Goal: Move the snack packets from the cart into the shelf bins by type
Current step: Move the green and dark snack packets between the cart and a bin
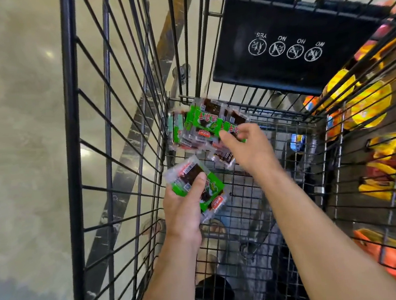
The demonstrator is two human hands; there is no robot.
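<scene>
Both arms reach down into a black wire cart point(121, 123). My left hand point(183, 210) grips a small stack of green-and-clear snack packets point(211, 192), thumb pressed on top. My right hand point(247, 144) pinches a green packet point(232, 128) at the edge of a pile of the same green packets point(201, 122), which lies in the cart's far left corner. A dark packet with red print point(222, 158) lies under my right hand on the cart floor.
A black child-seat flap with white warning icons point(286, 43) hangs at the cart's far end. Yellow and orange snack bags point(363, 105) show through the right cart wall. A small blue packet point(297, 141) sits near the right wall. Shiny floor point(18, 120) lies to the left.
</scene>
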